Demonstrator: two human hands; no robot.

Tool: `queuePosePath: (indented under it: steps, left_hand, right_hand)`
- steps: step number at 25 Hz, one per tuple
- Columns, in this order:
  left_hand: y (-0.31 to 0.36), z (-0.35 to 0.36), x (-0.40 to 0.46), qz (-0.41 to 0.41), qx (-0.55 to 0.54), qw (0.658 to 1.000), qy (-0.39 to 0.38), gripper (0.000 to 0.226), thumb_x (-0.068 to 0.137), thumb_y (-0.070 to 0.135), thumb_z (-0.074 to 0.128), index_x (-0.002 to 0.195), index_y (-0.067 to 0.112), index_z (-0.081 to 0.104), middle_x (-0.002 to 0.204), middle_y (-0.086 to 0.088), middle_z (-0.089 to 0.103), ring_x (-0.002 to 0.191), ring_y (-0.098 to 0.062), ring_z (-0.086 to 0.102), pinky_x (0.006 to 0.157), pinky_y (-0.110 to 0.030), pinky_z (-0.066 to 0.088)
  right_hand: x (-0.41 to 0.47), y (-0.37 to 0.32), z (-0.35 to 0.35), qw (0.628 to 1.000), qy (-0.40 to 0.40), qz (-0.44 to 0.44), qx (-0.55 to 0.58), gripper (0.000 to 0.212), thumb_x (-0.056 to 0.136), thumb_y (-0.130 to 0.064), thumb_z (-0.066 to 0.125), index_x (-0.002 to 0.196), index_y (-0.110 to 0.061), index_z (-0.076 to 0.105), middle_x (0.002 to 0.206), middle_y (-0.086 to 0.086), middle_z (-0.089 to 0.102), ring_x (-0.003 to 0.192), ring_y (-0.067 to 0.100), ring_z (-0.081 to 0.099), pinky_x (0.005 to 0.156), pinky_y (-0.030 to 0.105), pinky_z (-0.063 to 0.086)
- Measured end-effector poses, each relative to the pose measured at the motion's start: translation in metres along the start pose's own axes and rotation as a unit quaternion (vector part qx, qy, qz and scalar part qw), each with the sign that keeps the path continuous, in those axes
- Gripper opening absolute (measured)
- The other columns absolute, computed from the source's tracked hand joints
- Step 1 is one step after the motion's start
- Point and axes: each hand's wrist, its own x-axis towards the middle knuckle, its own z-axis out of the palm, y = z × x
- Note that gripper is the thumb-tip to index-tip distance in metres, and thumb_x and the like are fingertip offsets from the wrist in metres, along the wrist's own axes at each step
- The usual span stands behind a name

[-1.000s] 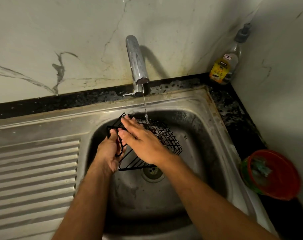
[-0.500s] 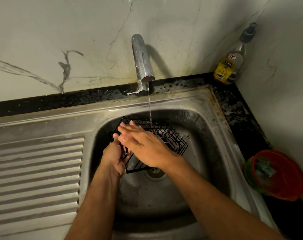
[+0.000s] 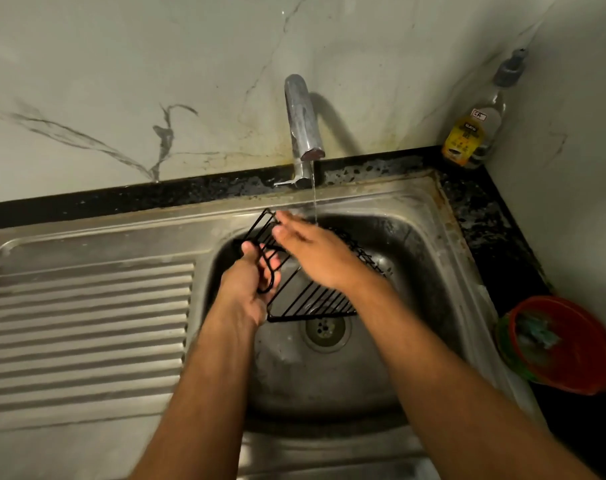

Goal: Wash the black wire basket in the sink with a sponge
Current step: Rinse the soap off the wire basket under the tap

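Marble-veined wall [image 3: 121, 81] backs a steel sink [image 3: 443, 258] set in a dark counter, with a ribbed draining board [image 3: 86, 334] to the left; we see a chrome tap [image 3: 303, 123] running a thin stream of water [image 3: 314, 202] down into the bowl. Over the bowl, above the drain [image 3: 325, 329], the black wire basket [image 3: 308, 303] is held tilted, one corner raised toward the tap. Our left hand [image 3: 251, 289] grips it at its left edge, fingers and thumb curled round the wire frame; our right hand [image 3: 315, 252] lies flat across the top of the basket, fingers straight and close together, their tips near the raised corner and just beside the stream; it holds nothing that we can see. In the far right corner stands a soap bottle [image 3: 478, 133] with a yellow label; on the counter to the right sits a red bowl [image 3: 568, 344] nested in a green one, with something greenish inside that we cannot make out.
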Motion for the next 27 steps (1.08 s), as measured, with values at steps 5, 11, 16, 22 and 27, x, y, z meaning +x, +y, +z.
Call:
queuePosePath:
  steps: [5,11,16,22,27]
  left_hand:
    - [0.020,0.027,-0.020,0.004,0.006,1.000,-0.018,0.032,0.108,0.035,0.042,0.110,0.011,0.064,0.051,0.006,0.066,0.043,0.000,0.062,0.038,-0.016,0.047]
    - [0.025,0.012,-0.026,-0.021,-0.017,0.998,-0.051,0.037,0.106,0.040,0.044,0.087,0.014,0.063,0.052,0.006,0.065,0.039,0.000,0.057,0.037,-0.015,0.044]
    - [0.024,0.009,-0.032,-0.031,-0.017,0.998,-0.050,0.033,0.106,0.039,0.044,0.089,0.021,0.064,0.053,0.010,0.066,0.042,0.001,0.059,0.036,-0.014,0.042]
    - [0.031,0.030,-0.040,-0.015,-0.064,0.998,-0.021,0.041,0.108,0.038,0.038,0.080,0.016,0.059,0.048,0.006,0.062,0.039,0.000,0.056,0.037,-0.013,0.045]
    - [0.021,0.026,-0.048,-0.041,-0.077,0.996,0.029,0.045,0.104,0.047,0.043,0.078,0.016,0.062,0.055,0.005,0.065,0.039,0.000,0.052,0.036,-0.013,0.043]
  right_hand:
    - [-0.003,-0.004,-0.020,0.987,0.050,0.132,0.076,0.063,0.098,-0.065,0.037,0.146,-0.026,0.047,0.155,0.003,0.042,0.142,0.023,0.039,0.115,0.039,0.027]
    - [-0.020,-0.017,-0.017,0.993,0.081,0.077,0.021,0.054,0.100,-0.062,0.036,0.149,-0.041,0.038,0.159,-0.010,0.033,0.147,0.014,0.028,0.120,0.040,0.018]
    - [-0.040,-0.004,-0.006,0.995,0.101,0.023,0.006,0.052,0.101,-0.056,0.039,0.150,-0.038,0.038,0.159,-0.015,0.032,0.147,0.005,0.024,0.121,0.031,0.014]
    - [-0.026,0.004,-0.036,0.995,0.038,0.078,0.054,0.061,0.097,-0.070,0.031,0.147,-0.038,0.045,0.154,-0.009,0.042,0.143,0.012,0.036,0.116,0.035,0.023]
    - [-0.009,0.040,-0.054,0.991,0.032,0.131,-0.006,0.059,0.098,-0.066,0.037,0.140,-0.029,0.056,0.142,-0.001,0.057,0.131,0.021,0.052,0.113,0.040,0.036]
